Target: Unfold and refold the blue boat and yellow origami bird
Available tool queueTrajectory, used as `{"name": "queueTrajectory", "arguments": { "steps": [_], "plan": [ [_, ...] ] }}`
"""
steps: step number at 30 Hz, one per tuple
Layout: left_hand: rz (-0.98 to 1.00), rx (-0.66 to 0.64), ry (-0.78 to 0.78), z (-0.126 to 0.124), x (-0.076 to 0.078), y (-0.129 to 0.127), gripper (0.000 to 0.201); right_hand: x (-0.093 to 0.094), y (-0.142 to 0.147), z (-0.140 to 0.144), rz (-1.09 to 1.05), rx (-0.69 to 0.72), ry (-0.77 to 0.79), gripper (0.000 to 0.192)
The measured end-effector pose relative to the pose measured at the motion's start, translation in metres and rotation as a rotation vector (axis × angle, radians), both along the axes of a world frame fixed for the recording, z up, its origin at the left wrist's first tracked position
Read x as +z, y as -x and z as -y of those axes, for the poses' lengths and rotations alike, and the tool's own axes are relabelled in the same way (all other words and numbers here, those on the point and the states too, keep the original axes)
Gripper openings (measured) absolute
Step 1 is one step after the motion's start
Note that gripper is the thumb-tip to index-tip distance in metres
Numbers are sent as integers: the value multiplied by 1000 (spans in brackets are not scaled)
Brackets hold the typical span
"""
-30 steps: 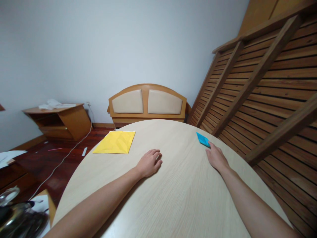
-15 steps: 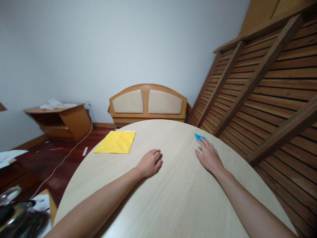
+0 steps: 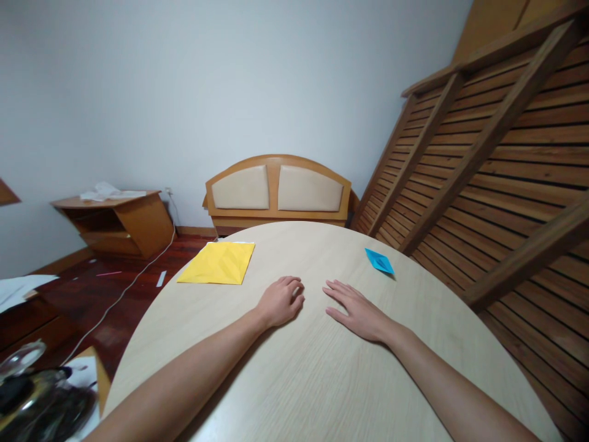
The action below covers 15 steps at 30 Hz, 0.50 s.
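Hands first, from the one head view. My left hand (image 3: pixel 280 301) sits at the centre of the frame with its fingers curled loosely under, knuckles down on the pale round surface (image 3: pixel 322 380); its grip encloses nothing that I can see. My right hand (image 3: pixel 356 310) lies just to the right of it, flat, palm down, fingers spread and pointing toward the upper left, grip released and empty. The two are near each other but apart.

Toward the right of centre, beyond my right hand and well apart from it, the blue folded paper (image 3: pixel 380 261) lies by itself close to the surface's far right edge, one corner pointing away from me. I judge it sits out there to keep the middle free under my hands.

At the upper left of the surface the yellow paper sheet (image 3: pixel 218 263) lies flat, creased, one edge reaching the rim.

Behind the surface a wooden headboard (image 3: pixel 278 190) leans on the wall; slatted boards (image 3: pixel 497 166) fill the right side.
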<state>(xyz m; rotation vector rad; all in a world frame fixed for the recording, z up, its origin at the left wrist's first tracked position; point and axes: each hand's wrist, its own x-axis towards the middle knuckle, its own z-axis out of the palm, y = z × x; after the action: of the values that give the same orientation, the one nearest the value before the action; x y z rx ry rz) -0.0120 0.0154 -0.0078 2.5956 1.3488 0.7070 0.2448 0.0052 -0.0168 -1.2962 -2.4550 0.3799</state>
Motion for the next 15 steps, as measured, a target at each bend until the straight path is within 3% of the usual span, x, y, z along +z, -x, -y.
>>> {"name": "queueTrajectory", "arguments": {
  "steps": [4, 15],
  "plan": [
    [-39, 109, -52, -10, 4, 6, 25, 0, -1, -1, 21, 7, 3, 61],
    [-300, 793, -166, -49, 4, 78, 45, 1, -5, -1, 15, 22, 7, 59]
  ]
}}
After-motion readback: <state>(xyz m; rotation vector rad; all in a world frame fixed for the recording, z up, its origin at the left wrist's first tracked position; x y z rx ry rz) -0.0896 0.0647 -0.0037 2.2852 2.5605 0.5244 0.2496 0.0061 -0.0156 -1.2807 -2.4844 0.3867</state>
